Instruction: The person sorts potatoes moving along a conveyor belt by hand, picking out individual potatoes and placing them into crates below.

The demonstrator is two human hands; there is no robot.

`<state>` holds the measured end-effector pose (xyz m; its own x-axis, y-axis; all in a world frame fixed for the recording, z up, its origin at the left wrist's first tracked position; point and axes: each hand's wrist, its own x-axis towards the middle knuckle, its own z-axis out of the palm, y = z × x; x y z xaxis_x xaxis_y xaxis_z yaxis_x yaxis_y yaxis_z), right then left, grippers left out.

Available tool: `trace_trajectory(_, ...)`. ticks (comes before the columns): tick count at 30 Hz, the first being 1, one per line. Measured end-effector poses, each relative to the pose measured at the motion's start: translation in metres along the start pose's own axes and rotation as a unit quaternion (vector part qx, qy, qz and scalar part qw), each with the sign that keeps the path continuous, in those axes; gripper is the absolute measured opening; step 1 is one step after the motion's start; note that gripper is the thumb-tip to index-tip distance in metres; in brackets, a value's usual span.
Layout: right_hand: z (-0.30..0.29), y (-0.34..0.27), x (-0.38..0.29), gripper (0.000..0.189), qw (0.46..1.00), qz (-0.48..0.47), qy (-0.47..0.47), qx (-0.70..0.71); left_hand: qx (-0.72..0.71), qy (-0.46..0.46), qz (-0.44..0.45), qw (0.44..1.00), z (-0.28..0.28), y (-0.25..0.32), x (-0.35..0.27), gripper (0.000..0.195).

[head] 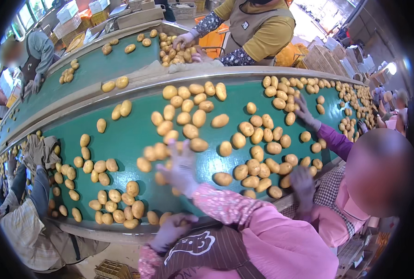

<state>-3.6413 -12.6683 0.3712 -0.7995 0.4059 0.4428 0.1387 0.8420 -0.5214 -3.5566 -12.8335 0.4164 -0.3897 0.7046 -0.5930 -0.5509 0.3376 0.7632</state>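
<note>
A group of potatoes [189, 131] lies on the green conveyor belt [130, 167] before me. My right hand [181, 171], in a light purple glove, reaches over the belt with its fingers spread. It is blurred and lies at the near side of that group, beside several potatoes. My left hand [175, 226], gloved alike, is low at the belt's near edge, close to my dark striped apron [207, 247]. Its fingers are bent, and whether they hold a potato is hidden. Just left of it sits a single potato [153, 218].
On my right a co-worker's purple sleeve [334, 139] reaches over the belt. Another co-worker at left holds a grey cloth [41, 151]. Across a metal rail [193, 75], a person in a yellow shirt [273, 38] handles potatoes. A plastic crate [113, 269] stands below.
</note>
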Motion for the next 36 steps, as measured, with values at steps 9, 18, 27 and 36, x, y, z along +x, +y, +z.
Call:
trace_trajectory(9, -0.014, 0.026, 0.121, 0.019, 0.947, -0.157, -0.122, 0.252, 0.033, 0.308, 0.132, 0.942, -0.086, -0.012, -0.024, 0.031)
trace_trajectory(18, -0.034, 0.067, 0.095, 0.065, 0.976, 0.01, -0.203, -0.075, 0.047, 0.108, 0.065, 0.991, -0.025, 0.018, 0.003, 0.029)
trace_trajectory(27, -0.136, 0.11, 0.073, 0.038, 0.985, 0.085, -0.124, -0.081, -0.063, 0.347, 0.147, 0.924, -0.064, -0.01, -0.017, 0.029)
trace_trajectory(36, -0.057, 0.022, 0.048, 0.03, 0.941, -0.08, -0.289, 0.16, -0.084, 0.18, 0.045, 0.979, -0.016, -0.012, -0.013, 0.028)
